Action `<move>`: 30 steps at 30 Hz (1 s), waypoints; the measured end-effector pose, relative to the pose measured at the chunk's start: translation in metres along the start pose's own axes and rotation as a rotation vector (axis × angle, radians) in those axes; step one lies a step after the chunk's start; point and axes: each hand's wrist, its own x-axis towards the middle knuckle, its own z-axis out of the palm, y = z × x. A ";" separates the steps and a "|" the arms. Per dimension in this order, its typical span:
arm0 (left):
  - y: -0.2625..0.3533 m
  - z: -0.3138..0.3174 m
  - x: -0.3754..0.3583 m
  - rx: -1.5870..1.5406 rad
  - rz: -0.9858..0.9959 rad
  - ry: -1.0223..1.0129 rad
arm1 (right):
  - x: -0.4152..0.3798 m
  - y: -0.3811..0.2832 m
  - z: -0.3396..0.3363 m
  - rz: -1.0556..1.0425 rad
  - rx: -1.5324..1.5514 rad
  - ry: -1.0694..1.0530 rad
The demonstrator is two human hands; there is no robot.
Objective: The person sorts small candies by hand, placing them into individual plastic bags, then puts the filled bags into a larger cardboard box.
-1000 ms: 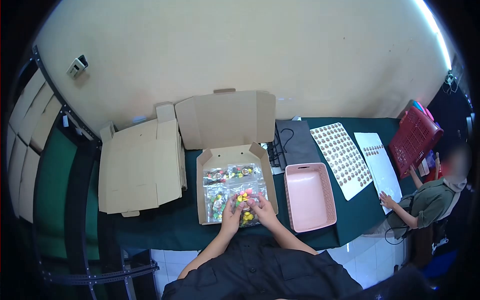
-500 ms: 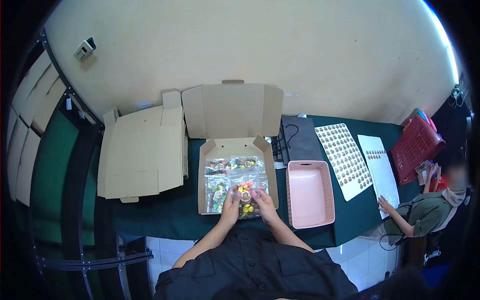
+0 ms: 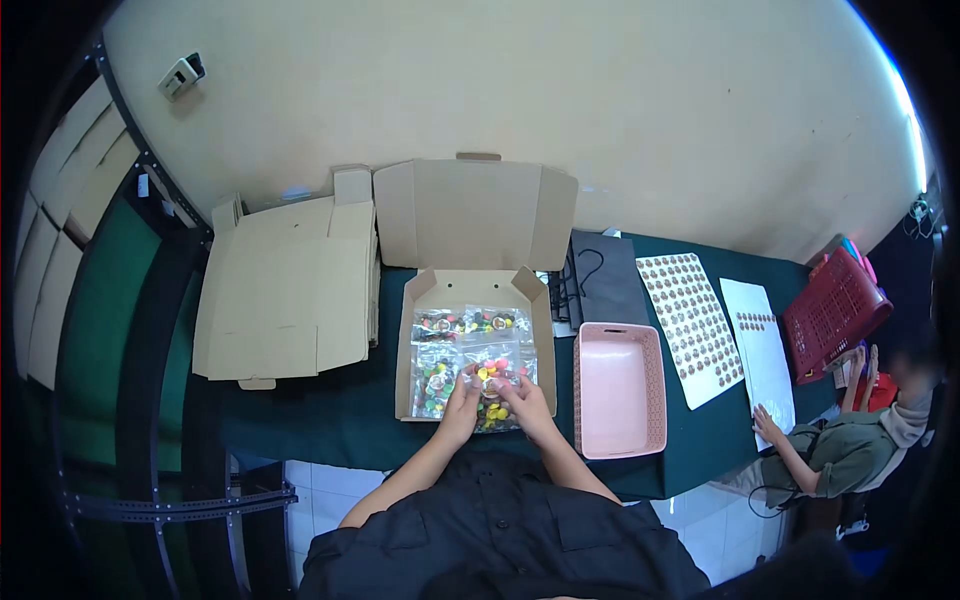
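Observation:
An open cardboard box (image 3: 407, 370) stands before me with its lid raised. Inside lie several clear zip bags of colourful candies (image 3: 436, 378). Over the box's front right part, my left hand (image 3: 461, 402) and my right hand (image 3: 530, 405) grip the sides of one more clear bag of candies (image 3: 492, 413), with pink, yellow and dark pieces in it. Both thumbs rest on its front around a round sticker, which they partly cover. The fingers behind the bag are hidden.
Flattened cardboard boxes (image 3: 285, 290) are stacked at left. To the right are a pink basket (image 3: 620, 395), black paper bags (image 3: 610, 280), a sticker sheet (image 3: 690, 325), a partly used sheet (image 3: 757, 365) and a dark red basket (image 3: 835, 310). Another person's hand (image 3: 768, 427) touches that sheet.
The view has turned slightly. My thumbs have shifted on the bag and cover more of the round sticker. Both hands keep hold of the bag.

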 end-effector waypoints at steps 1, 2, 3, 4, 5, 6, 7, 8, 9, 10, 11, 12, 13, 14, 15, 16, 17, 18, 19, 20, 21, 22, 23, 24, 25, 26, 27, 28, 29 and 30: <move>0.000 0.002 0.004 -0.009 0.014 -0.060 | 0.003 0.002 -0.002 -0.005 -0.002 -0.006; 0.001 0.003 0.005 -0.006 0.018 -0.059 | 0.006 0.008 -0.005 -0.019 0.062 -0.005; 0.003 0.003 0.005 -0.040 0.039 -0.119 | 0.006 0.010 -0.006 -0.030 0.129 -0.002; 0.004 0.003 0.004 -0.074 0.056 -0.181 | 0.006 0.012 -0.008 -0.029 0.136 0.002; 0.005 0.001 0.004 -0.008 0.055 -0.185 | 0.006 0.014 -0.009 -0.008 0.142 -0.010; 0.004 0.000 0.003 -0.002 0.048 -0.192 | 0.005 0.014 -0.010 0.012 0.147 -0.019; 0.003 -0.001 0.002 0.034 0.060 -0.184 | 0.005 0.016 -0.009 0.013 0.155 -0.012; 0.001 -0.002 0.002 0.068 0.071 -0.174 | 0.006 0.016 -0.006 0.029 0.206 0.009; -0.002 -0.001 0.001 0.068 0.065 -0.179 | 0.006 0.018 -0.006 0.046 0.255 0.028; -0.005 -0.001 0.000 0.070 0.057 -0.150 | 0.007 0.022 -0.008 0.051 0.257 0.032; -0.008 -0.001 -0.002 0.071 0.049 -0.118 | 0.010 0.029 -0.012 -0.045 0.132 -0.012; -0.006 -0.001 -0.003 0.070 0.045 -0.114 | 0.010 0.031 -0.013 -0.141 0.005 -0.060; -0.002 -0.001 -0.002 0.139 0.065 -0.156 | 0.010 0.032 -0.013 -0.139 0.004 -0.065; 0.002 0.000 -0.001 0.208 0.089 -0.198 | 0.009 0.032 -0.013 -0.101 0.067 -0.032; 0.009 0.001 0.000 0.208 0.097 -0.193 | 0.011 0.031 -0.013 -0.066 0.130 0.001; 0.016 0.001 -0.001 0.325 0.118 -0.225 | 0.013 0.031 -0.016 -0.071 0.129 -0.005; 0.020 0.001 -0.002 0.442 0.136 -0.258 | 0.016 0.033 -0.020 0.029 0.200 0.006; 0.018 0.001 -0.001 0.445 0.135 -0.259 | 0.016 0.031 -0.021 0.130 0.273 0.020; 0.013 0.001 0.000 0.266 0.087 -0.209 | 0.016 0.031 -0.020 0.131 0.277 0.022; 0.008 0.001 0.001 0.086 0.036 -0.158 | 0.016 0.031 -0.018 0.061 0.238 -0.031; 0.007 0.000 0.003 0.045 0.018 -0.106 | 0.015 0.027 -0.016 -0.007 0.198 -0.083; 0.006 -0.001 0.003 0.044 0.010 -0.107 | 0.012 0.024 -0.016 -0.001 0.201 -0.079; 0.005 -0.002 0.003 0.001 0.014 -0.099 | 0.009 0.020 -0.017 0.006 0.126 -0.114; 0.006 -0.002 0.003 -0.044 0.020 -0.087 | 0.006 0.019 -0.017 0.013 0.049 -0.152; 0.006 -0.002 0.004 -0.070 0.003 -0.105 | 0.006 0.021 -0.016 0.017 0.045 -0.156; 0.001 -0.004 0.004 -0.074 0.005 -0.098 | 0.008 0.025 -0.013 0.005 0.106 -0.118; 0.000 -0.006 0.005 -0.136 -0.032 -0.073 | 0.010 0.024 -0.011 -0.009 0.167 -0.082; -0.002 -0.007 0.006 -0.197 -0.069 -0.048 | 0.010 0.021 -0.012 -0.010 0.163 -0.088; -0.004 -0.008 0.006 -0.197 -0.065 -0.044 | 0.010 0.018 -0.014 0.012 0.139 -0.103; 0.005 -0.005 0.003 -0.151 -0.043 -0.050 | 0.009 0.016 -0.015 0.034 0.117 -0.117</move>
